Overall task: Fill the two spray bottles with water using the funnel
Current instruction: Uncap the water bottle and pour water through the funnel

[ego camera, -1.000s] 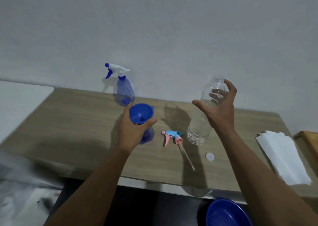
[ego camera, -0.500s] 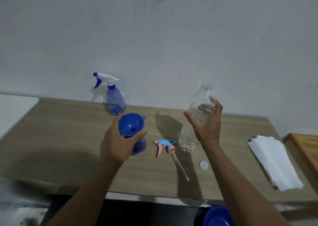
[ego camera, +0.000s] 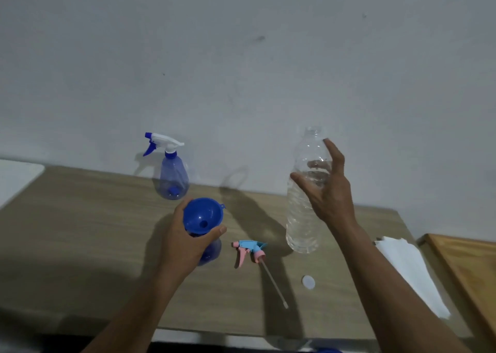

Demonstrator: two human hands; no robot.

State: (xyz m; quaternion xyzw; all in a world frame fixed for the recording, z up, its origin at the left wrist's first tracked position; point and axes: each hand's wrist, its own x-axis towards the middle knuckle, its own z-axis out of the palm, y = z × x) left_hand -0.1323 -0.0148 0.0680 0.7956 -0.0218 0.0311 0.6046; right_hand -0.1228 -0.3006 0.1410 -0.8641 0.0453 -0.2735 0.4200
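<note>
My left hand (ego camera: 185,241) grips the neck of an uncapped blue spray bottle (ego camera: 212,252) standing on the wooden table (ego camera: 80,232). A blue funnel (ego camera: 203,215) sits in its mouth. My right hand (ego camera: 328,191) wraps the upper part of a clear water bottle (ego camera: 303,218), thumb in front, fingers behind. The bottle is open, upright and holds water, with its base at the table. A second blue spray bottle (ego camera: 173,176), with a white and blue trigger head, stands by the wall. A pink and blue trigger head (ego camera: 249,250) with its tube lies between my hands.
A small white cap (ego camera: 308,282) lies near the table's front, right of the tube. A white paper towel (ego camera: 410,269) lies at the table's right end, beside a wooden board (ego camera: 472,269). A white wall stands close behind the table.
The water bottle in my right hand has come from a slight tilt to upright. My left hand stays on the spray bottle and funnel. The camera has tipped upward.
</note>
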